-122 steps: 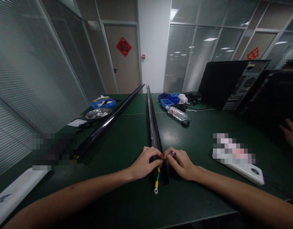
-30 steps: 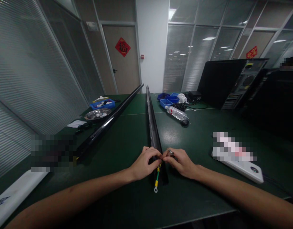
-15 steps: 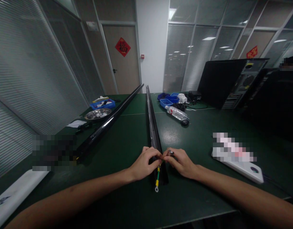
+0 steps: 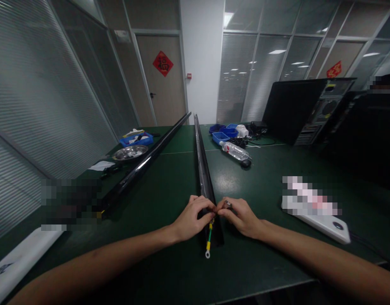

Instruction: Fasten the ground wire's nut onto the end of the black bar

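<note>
A long black channel (image 4: 206, 178) runs away from me along the green table. Over its near end my left hand (image 4: 192, 217) and my right hand (image 4: 241, 215) meet at their fingertips. Both are closed in a pinch; whatever small part sits between the fingers is covered by them. From just under the left thumb hangs a short green-yellow wire (image 4: 209, 233), its lower end carrying a ring terminal (image 4: 207, 254). The wire's upper end lies against the left fingertips, near the channel. A ring shows on a finger of my right hand.
A second black channel (image 4: 144, 165) lies left, slanting away. Beyond it are a metal dish (image 4: 130, 153) and a blue tray (image 4: 136, 140). Right of centre stand blue bins (image 4: 221, 137), a plastic bottle (image 4: 235, 151) and a black computer case (image 4: 296, 110). A white device (image 4: 325, 224) lies right.
The hands keep the same pinch at the channel's near end. The ring terminal has shifted very slightly left and down; otherwise the view barely moves.
</note>
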A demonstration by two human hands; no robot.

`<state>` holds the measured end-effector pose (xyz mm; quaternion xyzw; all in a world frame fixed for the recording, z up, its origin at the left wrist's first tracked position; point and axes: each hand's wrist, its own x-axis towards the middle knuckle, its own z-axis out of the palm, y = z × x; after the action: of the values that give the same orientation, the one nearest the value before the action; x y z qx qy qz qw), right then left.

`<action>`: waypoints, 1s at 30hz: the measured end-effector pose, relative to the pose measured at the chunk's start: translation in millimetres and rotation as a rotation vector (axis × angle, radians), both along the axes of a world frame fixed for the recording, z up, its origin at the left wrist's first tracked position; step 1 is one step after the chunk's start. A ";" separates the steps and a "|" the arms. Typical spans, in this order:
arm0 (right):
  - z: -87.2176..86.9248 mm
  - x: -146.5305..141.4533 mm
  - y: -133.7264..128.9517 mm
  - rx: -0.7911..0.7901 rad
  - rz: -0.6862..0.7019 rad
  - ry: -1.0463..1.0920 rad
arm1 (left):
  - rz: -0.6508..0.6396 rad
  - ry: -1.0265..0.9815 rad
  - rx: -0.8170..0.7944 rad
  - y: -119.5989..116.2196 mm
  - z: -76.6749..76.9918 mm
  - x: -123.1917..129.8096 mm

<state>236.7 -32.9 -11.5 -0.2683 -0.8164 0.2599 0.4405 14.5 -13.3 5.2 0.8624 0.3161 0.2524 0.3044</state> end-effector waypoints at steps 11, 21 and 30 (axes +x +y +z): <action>0.9 -0.9 0.8 -0.042 -0.020 0.005 | -0.017 0.041 0.008 1.3 -0.3 -0.2; 2.9 -1.1 0.2 0.004 -0.009 -0.008 | 0.006 0.028 0.027 0.5 -0.8 -1.0; -6.6 0.3 3.4 -0.052 -0.014 0.024 | -0.009 0.042 0.017 0.3 0.0 0.3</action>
<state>237.0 -29.6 -18.1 -0.2822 -0.8021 0.2811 0.4449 14.8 -13.0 5.2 0.8714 0.3167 0.2353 0.2915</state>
